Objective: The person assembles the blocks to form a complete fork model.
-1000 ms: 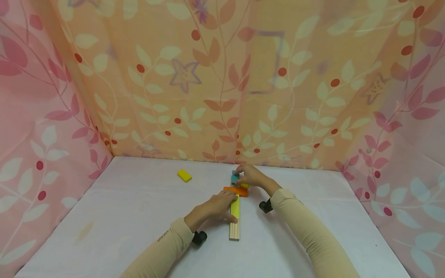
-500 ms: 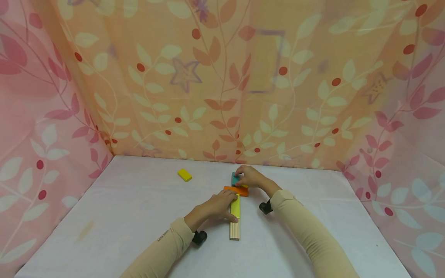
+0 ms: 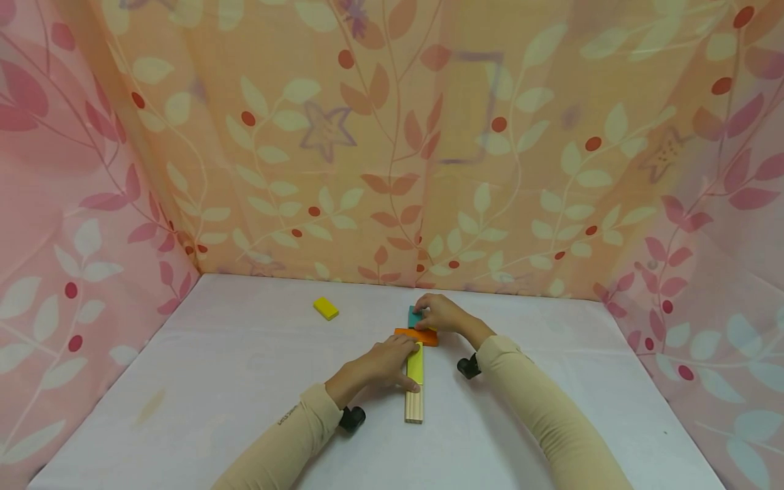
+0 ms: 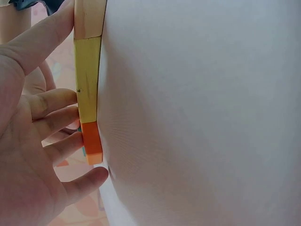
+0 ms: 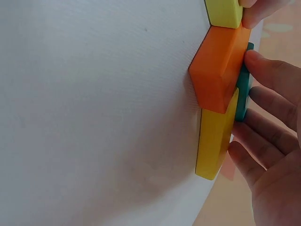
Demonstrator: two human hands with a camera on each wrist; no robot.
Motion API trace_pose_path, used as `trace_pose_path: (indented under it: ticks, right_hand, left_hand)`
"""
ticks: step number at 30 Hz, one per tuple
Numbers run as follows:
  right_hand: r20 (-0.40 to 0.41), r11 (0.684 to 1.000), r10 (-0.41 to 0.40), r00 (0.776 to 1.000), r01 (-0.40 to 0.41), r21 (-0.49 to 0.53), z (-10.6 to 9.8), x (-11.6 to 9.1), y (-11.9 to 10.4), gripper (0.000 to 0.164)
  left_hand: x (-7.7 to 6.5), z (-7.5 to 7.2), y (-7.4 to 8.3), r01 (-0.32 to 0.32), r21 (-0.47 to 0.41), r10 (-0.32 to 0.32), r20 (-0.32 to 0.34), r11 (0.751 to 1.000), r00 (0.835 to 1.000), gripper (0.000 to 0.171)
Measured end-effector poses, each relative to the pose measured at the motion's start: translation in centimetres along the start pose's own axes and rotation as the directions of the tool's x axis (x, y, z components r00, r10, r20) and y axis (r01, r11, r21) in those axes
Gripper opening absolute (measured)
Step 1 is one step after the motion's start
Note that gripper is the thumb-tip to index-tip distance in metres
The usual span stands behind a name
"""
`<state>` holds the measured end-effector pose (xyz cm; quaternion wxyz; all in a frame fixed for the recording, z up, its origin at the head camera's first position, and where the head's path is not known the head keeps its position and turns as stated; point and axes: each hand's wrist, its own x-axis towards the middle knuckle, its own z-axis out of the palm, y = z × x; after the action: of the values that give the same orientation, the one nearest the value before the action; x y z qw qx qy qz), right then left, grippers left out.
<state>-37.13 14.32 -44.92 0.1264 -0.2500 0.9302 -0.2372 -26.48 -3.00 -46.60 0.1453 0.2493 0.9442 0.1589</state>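
In the head view, my left hand (image 3: 382, 364) rests on a light yellow block (image 3: 415, 364) in line with a bare wooden block (image 3: 414, 407). Its thumb touches the bare wood in the left wrist view; the other fingers are extended along the row. An orange block (image 3: 422, 337) lies crosswise at the yellow block's far end. Beyond that, my right hand (image 3: 442, 313) holds a teal block (image 3: 414, 317) between thumb and fingers, close against the orange one. Another yellow block (image 5: 214, 143) lies against the orange block, mostly hidden under the right hand in the head view.
A loose yellow block (image 3: 326, 309) lies at the back left of the white-covered table (image 3: 233, 381). Patterned curtains (image 3: 282, 170) enclose the table at the back and both sides. Black wrist cameras (image 3: 469, 366) hang below both wrists.
The teal block and my right hand have shifted slightly nearer, toward the orange block. My left hand and the row under it stay in place.
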Motion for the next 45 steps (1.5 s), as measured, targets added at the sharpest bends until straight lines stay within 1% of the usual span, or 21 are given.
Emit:
trace_pose_path:
  ticks: [4,11,17,25,28,35,45]
  right_hand:
    - [0.005,1.0,-0.01,1.0,0.01,-0.016,0.03,-0.02,-0.03,0.031]
    - [0.014,0.999,-0.015,1.0,0.016,-0.039,-0.08,-0.09,-0.17,0.03]
    - [0.008,0.996,-0.048,0.999,0.049,-0.071,-0.16,-0.09,-0.21,0.027]
    - [0.011,0.998,0.009,1.0,-0.009,-0.067,0.45,0.12,0.23,0.025]
    - [0.005,0.997,0.006,1.0,-0.005,-0.083,0.58,0.11,0.31,0.025]
    - [-0.016,0.996,0.001,1.0,-0.002,-0.084,0.45,-0.08,-0.03,0.025]
    - [-0.001,0.988,-0.027,1.0,0.027,-0.151,0.26,-0.04,-0.39,0.025]
  left_hand:
    - [-0.02,-0.11,0.05,0.006,-0.001,-0.006,0.0,1.0,1.0,0.08]
    - [-0.04,-0.17,0.11,0.0,0.005,0.0,-0.001,1.0,1.0,0.08]
    - [0.06,-0.23,0.09,-0.003,0.006,0.003,-0.001,1.0,1.0,0.08]
    - [-0.19,0.04,0.16,0.001,-0.008,-0.001,0.009,1.0,1.0,0.081]
    - [-0.25,0.02,0.25,-0.001,-0.009,0.001,0.008,1.0,1.0,0.081]
    - [-0.01,0.04,0.05,-0.007,0.008,0.007,-0.006,1.0,1.0,0.082]
    - [0.16,0.01,-0.07,-0.016,0.013,0.016,0.002,1.0,1.0,0.082]
